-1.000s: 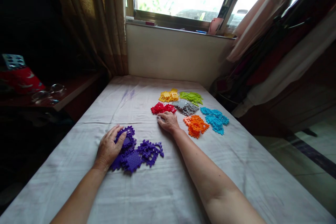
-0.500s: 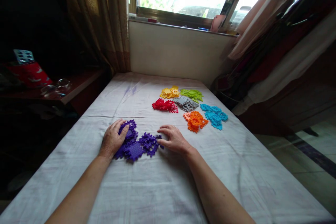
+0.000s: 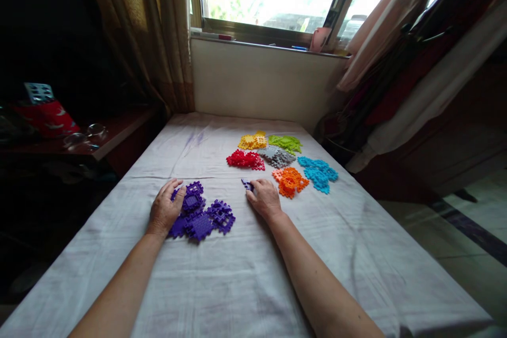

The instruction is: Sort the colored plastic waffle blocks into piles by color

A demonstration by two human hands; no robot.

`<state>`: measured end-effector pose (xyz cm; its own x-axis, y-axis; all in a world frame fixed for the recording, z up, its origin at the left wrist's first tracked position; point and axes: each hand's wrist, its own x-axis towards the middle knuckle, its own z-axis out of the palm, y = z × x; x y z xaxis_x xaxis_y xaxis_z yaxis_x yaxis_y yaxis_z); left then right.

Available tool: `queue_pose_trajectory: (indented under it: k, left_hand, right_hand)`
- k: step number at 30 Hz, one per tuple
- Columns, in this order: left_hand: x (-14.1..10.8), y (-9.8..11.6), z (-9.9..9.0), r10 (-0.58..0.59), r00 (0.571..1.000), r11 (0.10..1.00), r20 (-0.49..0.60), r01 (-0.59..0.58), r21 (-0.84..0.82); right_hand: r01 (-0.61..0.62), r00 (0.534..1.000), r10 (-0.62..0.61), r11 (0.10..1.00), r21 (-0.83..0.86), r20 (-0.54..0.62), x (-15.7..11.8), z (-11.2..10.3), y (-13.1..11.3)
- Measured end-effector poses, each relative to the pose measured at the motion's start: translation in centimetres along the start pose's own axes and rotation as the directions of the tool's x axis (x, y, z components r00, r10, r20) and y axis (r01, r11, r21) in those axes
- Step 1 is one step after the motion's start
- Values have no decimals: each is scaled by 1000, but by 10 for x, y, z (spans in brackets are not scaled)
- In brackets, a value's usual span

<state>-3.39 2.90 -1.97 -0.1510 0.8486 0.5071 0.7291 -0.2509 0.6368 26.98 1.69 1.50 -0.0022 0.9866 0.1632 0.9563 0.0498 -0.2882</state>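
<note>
A heap of purple interlocking plastic tiles (image 3: 200,224) with notched edges lies in front of me. My left hand (image 3: 164,206) rests against the heap's left side, its fingers spread loosely over the edge of the upper tiles. To the right of the heap, my right hand (image 3: 263,196) is closed on a small purple tile (image 3: 246,185), partly hidden by the fingers. Beyond that hand lie an orange pile (image 3: 291,184) and a red pile (image 3: 244,159) of similar tiles.
Yellow (image 3: 252,141), green (image 3: 285,143), grey (image 3: 276,156) and blue tiles (image 3: 318,173) lie farther back on the sheeted surface (image 3: 222,296). Glasses (image 3: 85,134) sit on a dark side shelf at left. Clothes (image 3: 423,68) hang at right.
My right hand has moved away from the purple heap, forward and slightly right, carrying a small purple tile. My left hand has stayed by the heap. The view has shifted slightly.
</note>
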Motion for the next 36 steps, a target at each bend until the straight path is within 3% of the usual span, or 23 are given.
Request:
queue_pose_trajectory:
  k: [5,8,14,19,26,30,36]
  left_hand:
    - [1,1,0,-16,1000,1000,1,16,-2]
    - [1,3,-1,-22,1000,1000,7,22,4]
    - [1,5,-2,-29,999,1000,22,29,9]
    - [0,6,-3,-35,999,999,27,35,12]
    - [1,7,-4,-29,999,999,34,28,19]
    - [1,9,-5,-28,999,1000,41,27,14]
    - [0,9,-6,-27,999,999,44,26,24]
  right_hand:
    - [-78,993,82,995,54,-83,15,12,5]
    - [-51,984,80,983,178,-160,11,21,9]
    - [292,954,-235,862,413,-184,-18,26,-11]
    - [362,931,-349,833,419,-111,-31,22,-37]
    - [296,952,-303,880,372,-41,-30,23,-40]
    - [284,959,-269,878,386,-93,-28,24,-36]
    - [172,981,-113,885,432,-159,-24,23,-22]
